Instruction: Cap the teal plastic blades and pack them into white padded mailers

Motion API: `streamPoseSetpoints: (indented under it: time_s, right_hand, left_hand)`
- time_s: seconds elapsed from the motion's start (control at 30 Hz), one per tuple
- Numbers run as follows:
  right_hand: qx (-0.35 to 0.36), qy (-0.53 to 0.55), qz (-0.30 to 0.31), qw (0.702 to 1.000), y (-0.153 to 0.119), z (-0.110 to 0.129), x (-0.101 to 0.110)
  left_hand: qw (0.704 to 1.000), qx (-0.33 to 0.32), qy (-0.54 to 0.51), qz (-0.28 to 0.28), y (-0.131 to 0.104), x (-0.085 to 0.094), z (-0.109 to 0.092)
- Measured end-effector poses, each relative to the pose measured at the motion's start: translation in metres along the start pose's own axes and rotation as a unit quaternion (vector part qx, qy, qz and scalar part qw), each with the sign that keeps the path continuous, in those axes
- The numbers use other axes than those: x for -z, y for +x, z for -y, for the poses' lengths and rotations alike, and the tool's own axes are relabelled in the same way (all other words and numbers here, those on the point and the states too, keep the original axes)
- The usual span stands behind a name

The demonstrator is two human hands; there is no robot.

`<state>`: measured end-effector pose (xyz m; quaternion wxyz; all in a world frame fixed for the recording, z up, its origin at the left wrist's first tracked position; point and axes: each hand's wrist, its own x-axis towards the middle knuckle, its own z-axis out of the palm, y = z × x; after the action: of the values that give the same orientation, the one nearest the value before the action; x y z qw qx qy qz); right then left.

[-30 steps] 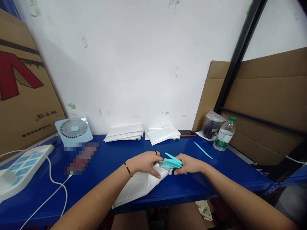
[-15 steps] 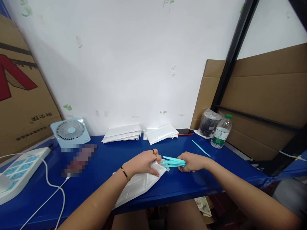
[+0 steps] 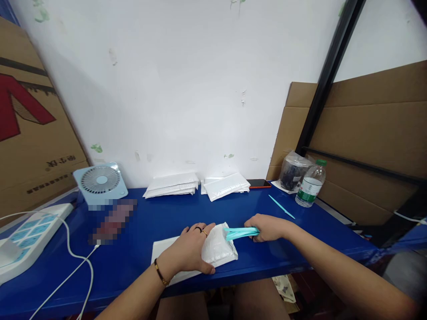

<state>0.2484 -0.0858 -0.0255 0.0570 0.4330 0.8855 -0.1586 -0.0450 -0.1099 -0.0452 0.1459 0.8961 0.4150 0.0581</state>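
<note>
My left hand (image 3: 193, 249) lies across a white padded envelope (image 3: 218, 249) at the table's front edge, gripping it with the thumb on the near side and the fingers on the far side. The envelope's mouth faces right. My right hand (image 3: 268, 227) is closed around a bundle of thin turquoise plastic sticks (image 3: 242, 233), held flat and pointing left. Their tips sit at the envelope's mouth; whether they reach inside I cannot tell. One similar turquoise stick (image 3: 282, 207) lies alone on the blue table (image 3: 160, 218), beyond my right hand.
Two stacks of white padded envelopes (image 3: 171, 184) lie along the wall, beside a phone (image 3: 260, 183). At the right stand a bottle (image 3: 310, 184) and a bagged dark roll (image 3: 291, 173). A fan (image 3: 102, 180), power strip (image 3: 33, 235) and white cable (image 3: 71, 253) occupy the left.
My left hand has moved off the envelope's mouth and now spreads over its body. The envelope has turned and lies flatter, its mouth meeting the stick tips, which are bunched closer.
</note>
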Motion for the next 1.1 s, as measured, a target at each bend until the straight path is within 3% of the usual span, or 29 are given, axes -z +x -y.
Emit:
streamPoseSetpoints:
  time_s: [0.3,0.53,0.77,1.1]
  right_hand:
    - [-0.004,-0.094,-0.020,0.995,-0.002,0.001,0.006]
    - [-0.032,-0.123,-0.035,0.991,-0.002,0.009,0.012]
    - [0.049,0.015,-0.012,0.999,-0.001,0.014,0.024]
    - [0.056,0.106,0.021,0.993,0.008,0.006,0.009]
  left_hand:
    - [0.997,-0.009,-0.025,-0.074,-0.002,0.004,0.000]
    - [0.994,-0.022,-0.056,-0.095,-0.003,0.007,0.002]
    - [0.993,-0.029,-0.073,-0.089,-0.004,0.007,0.002]
    - [0.988,-0.035,-0.117,-0.097,-0.009,0.007,0.003]
